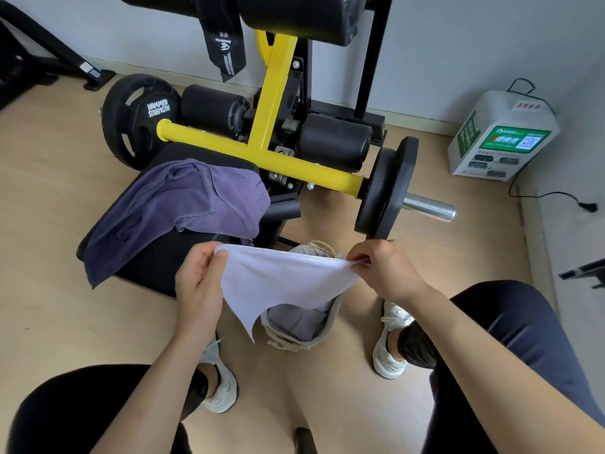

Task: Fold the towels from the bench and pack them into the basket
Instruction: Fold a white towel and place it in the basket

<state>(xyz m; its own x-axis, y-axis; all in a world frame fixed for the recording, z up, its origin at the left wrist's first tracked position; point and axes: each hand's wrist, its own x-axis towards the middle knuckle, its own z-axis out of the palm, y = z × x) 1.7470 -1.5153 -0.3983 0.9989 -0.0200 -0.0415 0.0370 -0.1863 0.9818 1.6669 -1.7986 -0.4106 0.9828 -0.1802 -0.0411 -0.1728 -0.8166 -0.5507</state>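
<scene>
A white towel (278, 283) hangs stretched between my two hands, above the basket. My left hand (199, 283) pinches its left top corner and my right hand (379, 270) pinches its right top corner. The grey fabric basket (330, 322) stands on the floor between my feet, mostly hidden by the towel; pale folded cloth (301, 322) lies inside it. A purple towel (176, 208) lies crumpled over the black bench pad (157, 257) to the left. A black towel (222, 44) with grey stripes hangs from the upper pad of the machine.
A yellow-framed weight machine (271, 103) with black plates (383, 191) and a steel bar end (429, 208) stands right behind the basket. A white charging box (497, 136) with a cable sits at the right wall. My knees and white shoes (389, 342) flank the basket.
</scene>
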